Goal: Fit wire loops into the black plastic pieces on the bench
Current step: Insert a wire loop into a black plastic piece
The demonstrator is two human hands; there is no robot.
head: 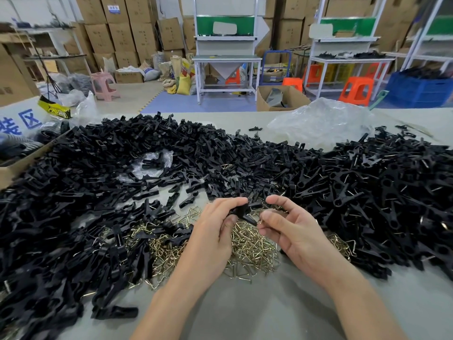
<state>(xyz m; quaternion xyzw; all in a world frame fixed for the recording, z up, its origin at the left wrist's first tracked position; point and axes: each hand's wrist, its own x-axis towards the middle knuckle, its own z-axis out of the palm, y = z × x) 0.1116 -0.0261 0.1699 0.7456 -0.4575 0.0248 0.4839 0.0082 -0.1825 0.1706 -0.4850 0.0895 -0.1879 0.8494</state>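
Black plastic pieces (73,192) lie heaped deep across the left half of the desk (245,315), spilling up against a cardboard box (14,168) at the far left edge. Beyond that corner, out on the floor, a pink stool (105,87) stands in front of stacked cartons (117,33). A little further right, a clear bag (152,165) with a few black parts inside sits sunk in the heap.

Nearer the person, brassy wire loops (247,246) lie in a loose tangle on the desk, mixed with black pieces along their left rim and spreading out beneath both hands. The left hand (215,231) hovers over that tangle, its grip closed round a held piece (241,212), with thumb and curled fingers pinching its far end. The right hand (294,231) is just beside it, thumb and forefinger pinched together at the piece's near tip, where a single loop (261,220) glints. The fingertips hide most of that loop, so I cannot tell whether it is seated in the piece. The other fingers are loosely curled.

Straight behind the hands, across the floor, is a white workbench (226,60). To the right, a crumpled plastic sheet (318,123) lies at the desk's far side. In front of it a right-hand heap (380,192) spreads to the edge, many of its black parts showing bits of wire. Orange stools (358,90) and a blue crate (421,89) stand beyond.
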